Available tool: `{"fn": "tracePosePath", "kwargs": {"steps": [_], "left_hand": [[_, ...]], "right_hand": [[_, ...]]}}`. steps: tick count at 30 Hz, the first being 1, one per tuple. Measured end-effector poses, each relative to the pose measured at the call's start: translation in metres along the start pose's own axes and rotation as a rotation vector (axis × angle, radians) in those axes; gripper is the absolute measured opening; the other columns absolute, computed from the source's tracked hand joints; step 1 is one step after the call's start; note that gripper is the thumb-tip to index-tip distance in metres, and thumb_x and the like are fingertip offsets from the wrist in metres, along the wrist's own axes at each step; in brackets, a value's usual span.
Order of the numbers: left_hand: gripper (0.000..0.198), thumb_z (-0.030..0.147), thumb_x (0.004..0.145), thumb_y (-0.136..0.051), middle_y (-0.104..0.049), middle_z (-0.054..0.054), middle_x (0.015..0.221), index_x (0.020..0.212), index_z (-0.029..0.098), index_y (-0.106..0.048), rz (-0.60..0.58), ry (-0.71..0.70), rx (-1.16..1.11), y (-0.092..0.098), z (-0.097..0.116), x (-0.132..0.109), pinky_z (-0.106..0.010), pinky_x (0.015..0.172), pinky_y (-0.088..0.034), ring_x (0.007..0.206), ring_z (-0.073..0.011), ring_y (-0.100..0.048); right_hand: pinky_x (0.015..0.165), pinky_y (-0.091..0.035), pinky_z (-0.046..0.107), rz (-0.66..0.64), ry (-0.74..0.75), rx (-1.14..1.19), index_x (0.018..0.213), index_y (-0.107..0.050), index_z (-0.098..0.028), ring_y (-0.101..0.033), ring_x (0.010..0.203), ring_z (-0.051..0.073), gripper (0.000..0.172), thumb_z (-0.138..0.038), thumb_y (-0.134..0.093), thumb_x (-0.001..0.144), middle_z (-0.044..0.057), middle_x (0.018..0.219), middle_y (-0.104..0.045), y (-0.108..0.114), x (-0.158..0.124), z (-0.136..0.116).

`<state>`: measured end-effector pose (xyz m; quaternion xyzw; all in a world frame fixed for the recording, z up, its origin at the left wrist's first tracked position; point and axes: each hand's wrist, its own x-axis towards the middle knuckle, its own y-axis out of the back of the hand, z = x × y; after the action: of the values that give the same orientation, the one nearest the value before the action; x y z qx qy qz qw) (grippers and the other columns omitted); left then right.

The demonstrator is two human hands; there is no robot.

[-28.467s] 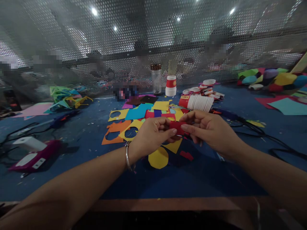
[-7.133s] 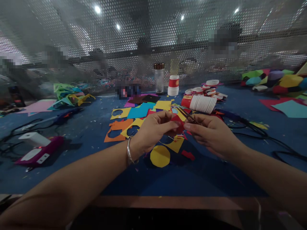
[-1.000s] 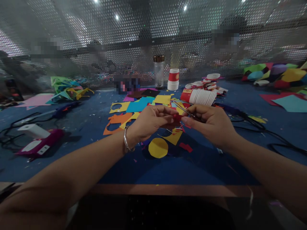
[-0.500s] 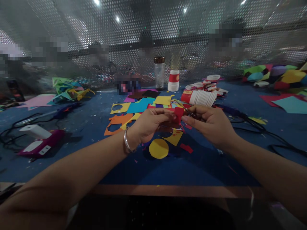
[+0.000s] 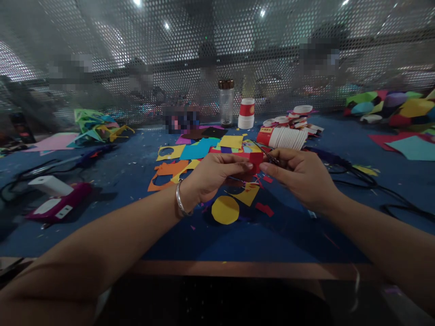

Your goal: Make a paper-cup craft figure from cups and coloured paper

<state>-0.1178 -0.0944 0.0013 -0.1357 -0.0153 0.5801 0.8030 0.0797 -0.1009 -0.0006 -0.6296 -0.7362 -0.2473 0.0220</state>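
Between finger and thumb, my left hand [image 5: 217,174] pinches a small piece of red paper [image 5: 256,162] above the table. My right hand [image 5: 299,176] is closed around a pair of dark scissors [image 5: 272,158], whose blades point up and left, close to the paper's right edge. Whether the blades touch the paper I cannot tell. Below the hands lie a yellow paper circle [image 5: 225,210], a yellow offcut [image 5: 249,194] and a red scrap [image 5: 264,209].
Coloured paper sheets [image 5: 195,151] and cut offcuts spread beyond my hands. Stacked paper cups [image 5: 287,138] lie on their side, near a clear bottle [image 5: 226,104] and an upright cup stack [image 5: 246,113]. A purple power strip [image 5: 63,203] sits left; black cables [image 5: 370,183] run right.
Both hands have shifted very slightly to the right with the red paper and scissors. The red paper has turned a little. The things on the table stay in place.
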Motion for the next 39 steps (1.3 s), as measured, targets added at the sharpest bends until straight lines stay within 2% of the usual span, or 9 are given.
{"fn": "tracePosePath", "kwargs": {"steps": [4, 7, 11, 15, 18, 23, 28, 35, 39], "left_hand": [[0.013, 0.008, 0.079, -0.079, -0.076, -0.002, 0.071, 0.069, 0.016, -0.077, -0.01, 0.001, -0.015, -0.0015, 0.0003, 0.0002, -0.028, 0.073, -0.058, 0.065, -0.012, -0.071], [0.016, 0.006, 0.08, -0.077, -0.075, -0.002, 0.068, 0.067, 0.015, -0.077, -0.014, 0.013, -0.038, -0.0029, 0.0006, -0.0004, -0.028, 0.074, -0.059, 0.064, -0.0119, -0.071], [0.011, 0.009, 0.078, -0.08, -0.076, -0.002, 0.071, 0.07, 0.015, -0.078, -0.018, -0.015, -0.017, -0.0022, 0.0001, -0.0009, -0.028, 0.073, -0.059, 0.066, -0.0122, -0.072], [0.012, 0.007, 0.076, -0.08, -0.075, -0.001, 0.071, 0.068, 0.015, -0.075, -0.012, -0.044, -0.02, -0.0012, 0.0, -0.0006, -0.028, 0.072, -0.059, 0.065, -0.0122, -0.071], [0.017, 0.006, 0.081, -0.075, -0.076, -0.003, 0.073, 0.066, 0.015, -0.074, 0.008, -0.006, -0.042, -0.0022, 0.0015, -0.001, -0.03, 0.076, -0.06, 0.065, -0.0127, -0.072], [0.021, 0.004, 0.085, -0.067, -0.077, -0.006, 0.074, 0.069, 0.014, -0.075, 0.072, 0.048, -0.084, -0.0036, 0.0044, -0.0011, -0.028, 0.074, -0.059, 0.066, -0.0132, -0.072], [0.022, 0.004, 0.085, -0.064, -0.075, -0.006, 0.071, 0.069, 0.013, -0.076, 0.069, 0.088, -0.106, -0.0026, 0.0041, -0.0004, -0.022, 0.065, -0.057, 0.065, -0.0125, -0.072], [0.022, 0.001, 0.084, -0.062, -0.075, -0.006, 0.07, 0.072, 0.012, -0.076, 0.054, 0.121, -0.166, -0.0061, 0.0025, -0.001, -0.023, 0.069, -0.059, 0.063, -0.0121, -0.071], [0.026, 0.002, 0.087, -0.06, -0.074, -0.005, 0.067, 0.068, 0.013, -0.075, 0.029, 0.13, -0.174, -0.0087, 0.0033, -0.002, -0.021, 0.066, -0.059, 0.062, -0.0119, -0.072]], "right_hand": [[0.045, -0.028, 0.025, 0.0, -0.028, 0.034, 0.078, -0.072, -0.02, -0.041, 0.054, 0.01, 0.023, -0.038, -0.085, 0.072, -0.003, 0.066, -0.061, -0.0014, -0.0001, -0.0017], [0.043, -0.022, 0.025, -0.011, -0.042, 0.08, 0.076, -0.071, -0.021, -0.034, 0.05, 0.009, 0.023, -0.038, -0.085, 0.072, -0.006, 0.06, -0.053, -0.0023, -0.0002, -0.0018], [0.043, -0.023, 0.026, -0.016, -0.042, 0.078, 0.078, -0.071, -0.022, -0.032, 0.049, 0.009, 0.019, -0.036, -0.084, 0.074, -0.008, 0.054, -0.045, -0.0025, -0.0007, -0.0003], [0.043, -0.024, 0.025, -0.031, -0.046, 0.071, 0.079, -0.072, -0.021, -0.035, 0.049, 0.009, 0.022, -0.038, -0.084, 0.073, -0.007, 0.056, -0.049, -0.0027, -0.0012, -0.0003], [0.043, -0.026, 0.025, -0.011, -0.015, 0.039, 0.079, -0.071, -0.021, -0.039, 0.051, 0.01, 0.025, -0.042, -0.083, 0.074, -0.004, 0.061, -0.055, -0.0022, -0.0017, -0.0021], [0.049, -0.042, 0.026, 0.033, 0.093, -0.098, 0.085, -0.072, -0.022, -0.054, 0.057, 0.013, 0.012, -0.032, -0.077, 0.079, -0.002, 0.067, -0.064, -0.0011, -0.0041, -0.0028], [0.064, -0.057, 0.031, 0.027, 0.155, -0.062, 0.089, -0.07, -0.023, -0.067, 0.07, 0.017, 0.016, -0.031, -0.076, 0.077, 0.003, 0.083, -0.073, -0.0043, -0.0052, 0.0024], [0.06, -0.056, 0.03, 0.001, 0.182, -0.149, 0.091, -0.071, -0.024, -0.066, 0.066, 0.017, 0.012, -0.028, -0.074, 0.08, 0.001, 0.078, -0.072, -0.0039, -0.0052, 0.0048], [0.064, -0.057, 0.03, 0.008, 0.191, -0.123, 0.09, -0.071, -0.023, -0.068, 0.07, 0.017, 0.012, -0.028, -0.072, 0.079, 0.002, 0.08, -0.074, -0.002, -0.0036, 0.0033]]}}
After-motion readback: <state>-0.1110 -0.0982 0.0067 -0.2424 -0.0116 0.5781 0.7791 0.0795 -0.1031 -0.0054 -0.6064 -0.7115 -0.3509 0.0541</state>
